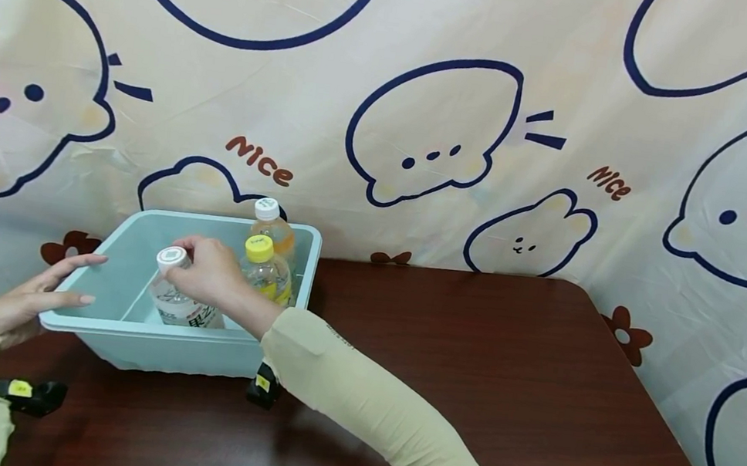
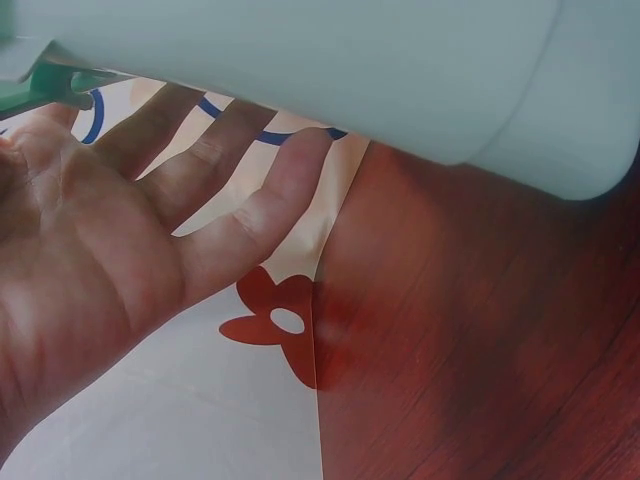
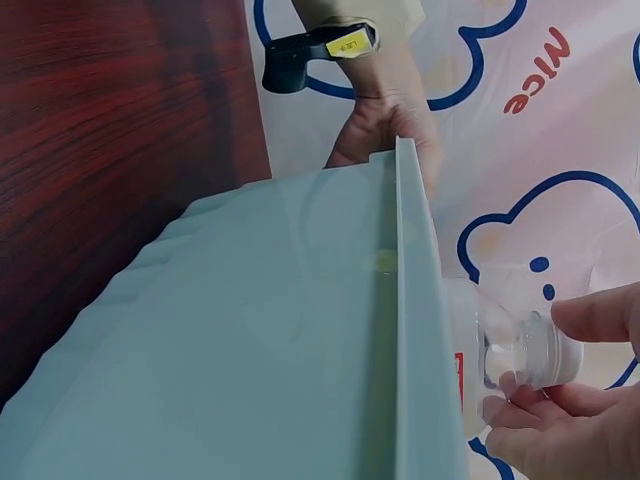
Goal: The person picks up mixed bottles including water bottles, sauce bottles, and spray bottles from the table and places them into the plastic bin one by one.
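A light blue plastic bin (image 1: pixel 169 356) stands tilted at the left of the table. On its left rim lies my left hand (image 1: pixel 21 306), thumb over the edge; in the left wrist view, fingers (image 2: pixel 210 150) of that hand reach along the outside under the rim. Inside the bin, my right hand (image 1: pixel 210 275) grips a clear plastic bottle (image 1: pixel 182 310) round its neck, just below the white cap (image 3: pixel 565 355). The bottle leans, with a printed label low on it; its base is hidden by the bin's front wall.
Two more bottles stand at the bin's right end: a yellow-capped one (image 1: pixel 268 274) and a white-capped one with orange contents (image 1: pixel 282 236). The dark brown table (image 1: pixel 455 367) extends to the right. A cartoon-printed cloth (image 1: pixel 443 8) hangs behind it.
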Demonstrator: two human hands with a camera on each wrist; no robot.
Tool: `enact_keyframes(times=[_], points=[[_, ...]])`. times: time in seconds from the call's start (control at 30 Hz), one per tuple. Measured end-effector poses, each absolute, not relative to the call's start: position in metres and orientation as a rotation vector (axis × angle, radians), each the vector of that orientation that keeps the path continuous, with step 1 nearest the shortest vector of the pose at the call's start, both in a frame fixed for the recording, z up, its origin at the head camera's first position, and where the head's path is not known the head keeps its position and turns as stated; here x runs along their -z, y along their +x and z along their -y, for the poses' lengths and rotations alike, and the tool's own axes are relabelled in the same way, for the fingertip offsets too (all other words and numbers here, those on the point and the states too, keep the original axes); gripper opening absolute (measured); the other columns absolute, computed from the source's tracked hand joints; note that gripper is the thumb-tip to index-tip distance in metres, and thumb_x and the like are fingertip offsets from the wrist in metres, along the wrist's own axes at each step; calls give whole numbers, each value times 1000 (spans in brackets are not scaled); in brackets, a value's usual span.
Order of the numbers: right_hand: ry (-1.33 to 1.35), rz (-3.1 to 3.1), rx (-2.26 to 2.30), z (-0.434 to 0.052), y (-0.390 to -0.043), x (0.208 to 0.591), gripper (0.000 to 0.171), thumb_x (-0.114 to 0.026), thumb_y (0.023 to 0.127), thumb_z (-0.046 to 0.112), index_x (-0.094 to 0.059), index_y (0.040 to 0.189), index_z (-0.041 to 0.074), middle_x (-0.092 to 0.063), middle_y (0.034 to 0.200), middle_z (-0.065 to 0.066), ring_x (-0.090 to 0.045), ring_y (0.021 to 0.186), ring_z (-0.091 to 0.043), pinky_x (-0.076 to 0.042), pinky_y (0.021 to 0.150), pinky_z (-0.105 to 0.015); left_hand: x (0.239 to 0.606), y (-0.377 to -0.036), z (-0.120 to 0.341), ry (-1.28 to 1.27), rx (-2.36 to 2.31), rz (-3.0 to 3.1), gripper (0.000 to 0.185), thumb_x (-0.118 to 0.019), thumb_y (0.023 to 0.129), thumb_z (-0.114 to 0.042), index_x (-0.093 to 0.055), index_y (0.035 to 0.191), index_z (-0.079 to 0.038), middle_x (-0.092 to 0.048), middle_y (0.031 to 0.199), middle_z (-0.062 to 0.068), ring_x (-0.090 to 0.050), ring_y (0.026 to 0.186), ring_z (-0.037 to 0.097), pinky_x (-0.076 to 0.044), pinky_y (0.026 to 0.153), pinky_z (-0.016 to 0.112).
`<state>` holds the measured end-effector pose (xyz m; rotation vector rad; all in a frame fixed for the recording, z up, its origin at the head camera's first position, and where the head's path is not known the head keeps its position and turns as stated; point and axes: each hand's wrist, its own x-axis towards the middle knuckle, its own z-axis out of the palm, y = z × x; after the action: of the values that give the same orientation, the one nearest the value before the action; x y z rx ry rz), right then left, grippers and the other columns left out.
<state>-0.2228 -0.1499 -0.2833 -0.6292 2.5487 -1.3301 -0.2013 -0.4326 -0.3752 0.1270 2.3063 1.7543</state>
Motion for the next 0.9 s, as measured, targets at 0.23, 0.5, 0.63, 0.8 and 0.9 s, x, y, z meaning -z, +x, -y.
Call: enact_keyframes(times=[0.23, 0.5, 0.63, 0.8, 0.9], points=[[-617, -2547, 1305, 151, -222, 283, 36, -65, 84, 16, -58, 119, 16, -61, 108, 7, -54, 90, 1, -44, 74, -13, 375, -202, 433, 118, -1768, -2293, 55, -45, 93, -11, -33, 129, -51, -7, 138, -11, -54, 82, 4, -53, 67, 29], [-635, -2568, 1269, 152, -221, 283, 46, -64, 84, 19, -52, 128, 18, -56, 121, 9, -52, 105, 0, -42, 83, -14, 376, -201, 433, 143, -1777, -2280, 56, -44, 94, -10, -33, 131, -50, -15, 131, -15, -53, 83, 3, -52, 67, 29], [-641, -2543, 1317, 150, -220, 282, 50, -64, 84, 20, -47, 132, 18, -51, 128, 9, -48, 113, -1, -39, 88, -15, 375, -201, 433, 139, -1783, -2274, 55, -44, 94, -10, -34, 130, -50, -15, 130, -14, -54, 82, 4, -53, 67, 29], [-667, -2496, 1379, 148, -218, 280, 51, -64, 85, 24, -46, 133, 18, -48, 131, 10, -45, 118, -2, -38, 92, -17, 375, -202, 434, 143, -1769, -2286, 55, -45, 94, -10, -34, 129, -50, -14, 132, -13, -55, 82, 6, -53, 67, 29], [-668, -2475, 1389, 147, -217, 280, 52, -65, 84, 27, -46, 133, 21, -47, 132, 13, -43, 118, -1, -38, 93, -19, 375, -201, 434, 145, -1759, -2300, 55, -45, 94, -10, -34, 129, -50, -15, 131, -11, -55, 82, 5, -53, 66, 29]])
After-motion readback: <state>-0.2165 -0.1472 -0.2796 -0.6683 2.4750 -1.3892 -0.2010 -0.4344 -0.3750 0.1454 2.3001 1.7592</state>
